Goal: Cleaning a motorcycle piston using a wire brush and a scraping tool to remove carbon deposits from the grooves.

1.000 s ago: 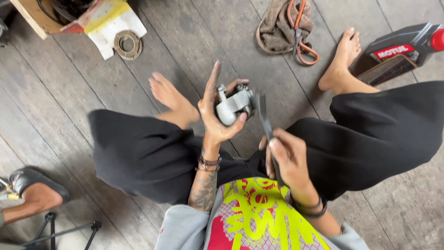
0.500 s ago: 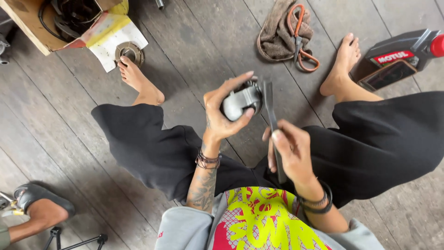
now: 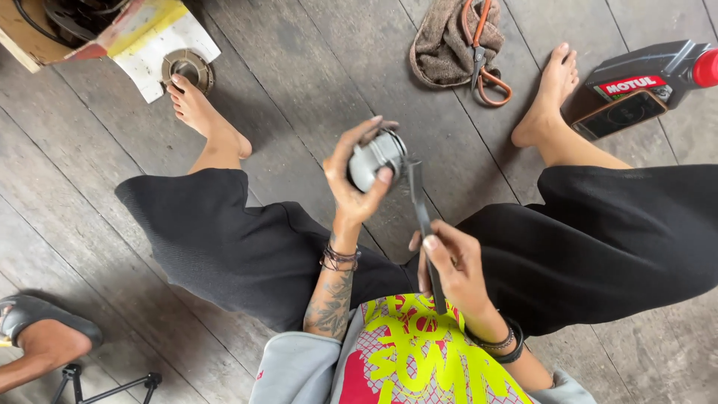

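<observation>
Head view looks straight down on a person sitting on a grey plank floor (image 3: 299, 82) with legs apart in black trousers. The left hand (image 3: 357, 183) is raised between the knees, its fingers and thumb curled around a small grey round metal part (image 3: 374, 158), gripping it by its sides. The right hand (image 3: 449, 265) sits lower, close to the body, fingers closed around the handle of a narrow dark brush (image 3: 420, 217) (its upper end touches the metal part's right edge). The part is thus held in the air above the floor, not resting on anything.

On the floor beyond the right foot lies a dark oil bottle with a red cap (image 3: 647, 78). Near it, a brown rag (image 3: 449, 41) with orange-handled pliers (image 3: 486, 63) on top. By the left foot, a round metal ring (image 3: 187, 69) rests on a white sheet of paper (image 3: 153, 63). Another person's sandalled foot (image 3: 45, 333) shows at lower left.
</observation>
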